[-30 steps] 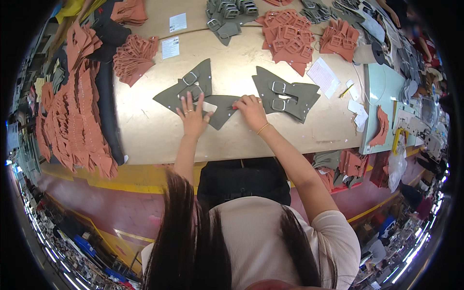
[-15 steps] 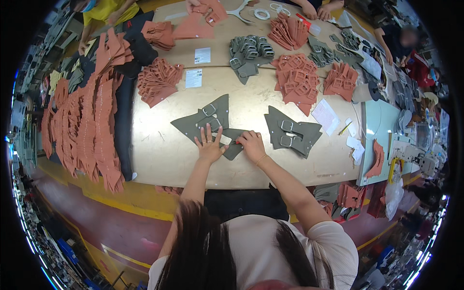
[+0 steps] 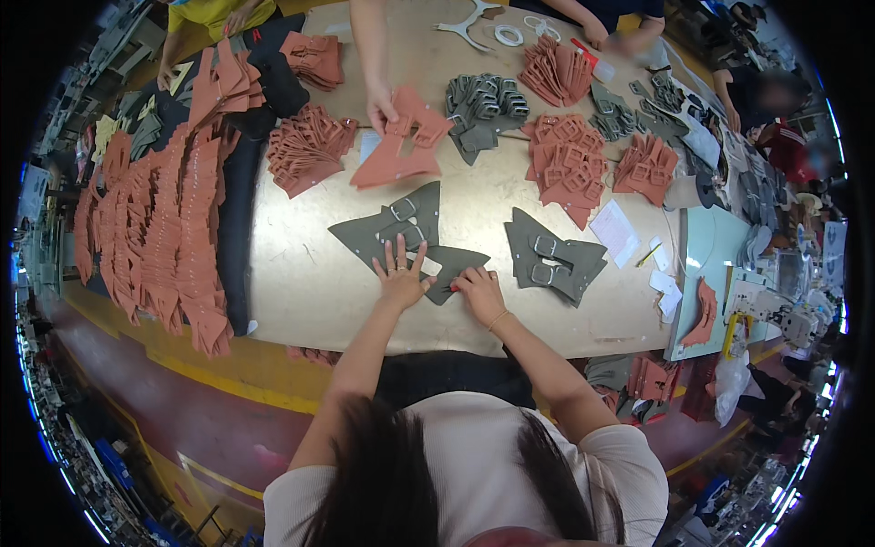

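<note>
My left hand (image 3: 399,281) lies with fingers spread over the near edge of a dark green cut leather piece (image 3: 462,262), holding it flat on the table. In the closed fingers of my right hand (image 3: 483,299) is a small red object (image 3: 456,286), mostly hidden, pressed at the same piece's right side. Touching my left fingertips are green leather pieces with silver buckles (image 3: 365,228). A second set of buckled green pieces (image 3: 581,260) rests to the right of my right hand.
Across the table, another person's hand (image 3: 381,108) holds an orange leather piece (image 3: 401,162). Orange stacks (image 3: 305,150) and buckled orange piles (image 3: 561,164) stand farther back, beside green buckled straps (image 3: 474,137). Paper sheets (image 3: 615,232) lie right; a sewing machine (image 3: 775,301) stands beyond.
The other person's hand has brought the orange leather piece nearer, over the paper at the table's middle. My right hand's fingers have shifted a little on the green piece; my left hand stays spread.
</note>
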Motion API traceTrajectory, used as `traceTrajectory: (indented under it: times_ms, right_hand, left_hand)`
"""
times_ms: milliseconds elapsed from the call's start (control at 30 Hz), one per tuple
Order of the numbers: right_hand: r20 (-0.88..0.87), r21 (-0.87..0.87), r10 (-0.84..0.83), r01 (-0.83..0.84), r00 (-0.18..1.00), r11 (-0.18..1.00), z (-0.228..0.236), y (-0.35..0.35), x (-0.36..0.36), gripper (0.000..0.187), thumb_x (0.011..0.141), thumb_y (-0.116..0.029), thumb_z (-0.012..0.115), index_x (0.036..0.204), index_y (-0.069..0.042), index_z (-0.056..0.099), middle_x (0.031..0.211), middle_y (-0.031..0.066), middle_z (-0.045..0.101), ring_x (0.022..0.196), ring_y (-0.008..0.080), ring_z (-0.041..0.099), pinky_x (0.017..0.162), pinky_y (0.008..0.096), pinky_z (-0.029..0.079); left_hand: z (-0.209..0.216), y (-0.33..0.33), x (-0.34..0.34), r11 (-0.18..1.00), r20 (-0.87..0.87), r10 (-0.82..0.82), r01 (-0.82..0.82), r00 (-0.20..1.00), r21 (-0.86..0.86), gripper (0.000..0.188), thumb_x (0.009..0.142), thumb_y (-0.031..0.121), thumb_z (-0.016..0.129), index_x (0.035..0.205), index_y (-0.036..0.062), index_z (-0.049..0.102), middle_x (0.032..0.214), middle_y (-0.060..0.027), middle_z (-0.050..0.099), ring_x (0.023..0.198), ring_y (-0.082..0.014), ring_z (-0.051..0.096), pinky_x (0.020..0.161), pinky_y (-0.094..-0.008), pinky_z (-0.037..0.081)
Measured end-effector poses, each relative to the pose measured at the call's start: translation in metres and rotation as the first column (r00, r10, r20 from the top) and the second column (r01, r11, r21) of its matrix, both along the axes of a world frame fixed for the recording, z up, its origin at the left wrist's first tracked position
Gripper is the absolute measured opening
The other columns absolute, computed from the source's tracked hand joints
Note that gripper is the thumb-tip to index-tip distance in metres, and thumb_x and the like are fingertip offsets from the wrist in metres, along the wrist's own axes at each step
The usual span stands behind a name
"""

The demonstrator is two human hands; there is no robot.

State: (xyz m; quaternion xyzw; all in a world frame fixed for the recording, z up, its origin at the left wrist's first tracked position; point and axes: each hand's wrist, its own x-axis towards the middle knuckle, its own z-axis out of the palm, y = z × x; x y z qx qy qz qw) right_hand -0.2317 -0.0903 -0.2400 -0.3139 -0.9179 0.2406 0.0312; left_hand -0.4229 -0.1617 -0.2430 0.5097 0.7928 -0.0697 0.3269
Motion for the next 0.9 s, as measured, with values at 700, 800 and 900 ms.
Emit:
traceTrajectory:
  times_ms: [700, 800, 900]
  right_hand:
    - [-0.032, 0.068, -0.048, 0.051, 0.998, 0.996, 0.001, 0.007, -0.006, 0.018, 0.078, -0.009, 0.059, 0.090, -0.020, 0.066, 0.092, 0.0002, 0.056, 0.094, 0.0216, 0.052, 0.081, 0.0398, 0.039]
    - [-0.023, 0.072, 0.036, -0.035, 0.999, 0.997, 0.003, 0.009, -0.006, 0.018, 0.079, -0.009, 0.058, 0.090, -0.020, 0.066, 0.092, 0.0004, 0.056, 0.094, 0.0216, 0.053, 0.080, 0.0400, 0.040]
    - [-0.076, 0.110, -0.047, 0.055, 0.996, 0.992, 0.002, 0.011, -0.006, 0.018, 0.078, -0.008, 0.057, 0.090, -0.019, 0.066, 0.090, 0.0006, 0.056, 0.093, 0.0221, 0.053, 0.080, 0.0396, 0.040]
  left_hand:
    - [-0.005, -0.004, -0.001, 0.998, 0.001, -0.020, 0.020, 1.000, 0.058, 0.088, 0.085, 0.063, 0.052, 0.153, 0.0322, 0.005, 0.157, -0.0158, -0.017, 0.143, -0.0408, -0.014, 0.106, -0.0695, -0.002]
    - [-0.004, -0.004, -0.001, 0.999, 0.001, 0.000, 0.000, 1.000, 0.045, 0.084, 0.086, 0.060, 0.053, 0.152, 0.0375, 0.004, 0.158, -0.0127, -0.016, 0.144, -0.0383, -0.015, 0.108, -0.0676, -0.004]
    - [-0.007, -0.004, 0.000, 0.999, -0.010, -0.005, 0.006, 1.000, 0.042, 0.083, 0.087, 0.060, 0.052, 0.152, 0.0370, 0.005, 0.158, -0.0132, -0.016, 0.144, -0.0394, -0.015, 0.107, -0.0685, -0.004]
